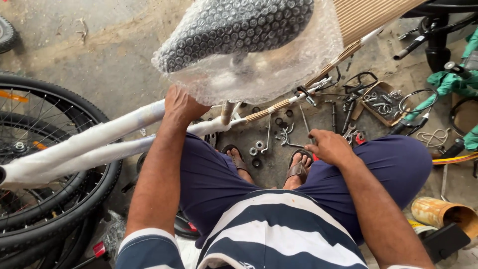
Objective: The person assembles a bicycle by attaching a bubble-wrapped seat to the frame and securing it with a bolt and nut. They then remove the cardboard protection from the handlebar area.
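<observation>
A bicycle saddle wrapped in bubble wrap stands at the top middle, on a frame whose white-wrapped tubes run to the left. My left hand grips the frame just under the saddle. Low over my sandalled foot, my right hand has its fingers curled near a red-handled tool; whether it holds anything is hidden.
Black spoked wheels lie at the left. Washers, hex keys and wrenches litter the concrete floor. A small cardboard box of parts sits at right, with cables, green cloth and a rusty can nearby.
</observation>
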The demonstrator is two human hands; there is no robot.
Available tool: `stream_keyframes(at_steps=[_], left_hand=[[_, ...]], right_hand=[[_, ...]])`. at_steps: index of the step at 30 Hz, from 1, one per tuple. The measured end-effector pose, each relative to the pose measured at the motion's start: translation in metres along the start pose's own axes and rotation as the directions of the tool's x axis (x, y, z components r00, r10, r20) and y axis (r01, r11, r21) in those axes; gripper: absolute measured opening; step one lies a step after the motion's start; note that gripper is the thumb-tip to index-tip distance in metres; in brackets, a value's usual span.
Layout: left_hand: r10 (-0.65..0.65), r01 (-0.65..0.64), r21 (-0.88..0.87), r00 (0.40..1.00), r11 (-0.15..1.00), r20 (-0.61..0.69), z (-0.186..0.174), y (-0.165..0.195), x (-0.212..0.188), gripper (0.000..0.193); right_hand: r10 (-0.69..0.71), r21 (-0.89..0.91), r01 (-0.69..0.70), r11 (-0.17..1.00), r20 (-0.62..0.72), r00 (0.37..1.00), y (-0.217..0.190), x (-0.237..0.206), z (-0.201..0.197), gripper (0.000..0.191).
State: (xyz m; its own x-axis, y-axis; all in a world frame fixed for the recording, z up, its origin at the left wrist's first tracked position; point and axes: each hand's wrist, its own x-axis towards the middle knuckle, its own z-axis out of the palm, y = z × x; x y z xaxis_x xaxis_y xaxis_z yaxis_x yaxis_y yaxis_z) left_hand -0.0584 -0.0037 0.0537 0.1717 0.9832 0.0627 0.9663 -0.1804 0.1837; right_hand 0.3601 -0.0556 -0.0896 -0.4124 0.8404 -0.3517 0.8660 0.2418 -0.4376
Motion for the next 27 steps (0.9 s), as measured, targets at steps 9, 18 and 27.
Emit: stream_keyframes(at_steps=[9,18,27], left_hand=[[-0.113,0.109,-0.029,0.942,0.994,-0.315,-0.033,-0.052,-0.07,0.044],[-0.151,0.289,0.286,0.895,0.914,-0.421,-0.102,-0.126,-0.195,0.064],[-0.315,0.423,0.315,0.886,0.85,-0.341,-0.077,-0.107,-0.233,0.068]], right_hand=[[0.06,0.056,-0.059,0.997,-0.005,0.998,-0.009,-0.001,-0.001,0.049],[0.21,0.971,0.234,-0.04,-0.221,0.952,-0.025,0.076,-0.092,0.06],[-0.059,0.921,0.355,0.16,-0.35,0.935,-0.089,0.14,-0.142,0.064]])
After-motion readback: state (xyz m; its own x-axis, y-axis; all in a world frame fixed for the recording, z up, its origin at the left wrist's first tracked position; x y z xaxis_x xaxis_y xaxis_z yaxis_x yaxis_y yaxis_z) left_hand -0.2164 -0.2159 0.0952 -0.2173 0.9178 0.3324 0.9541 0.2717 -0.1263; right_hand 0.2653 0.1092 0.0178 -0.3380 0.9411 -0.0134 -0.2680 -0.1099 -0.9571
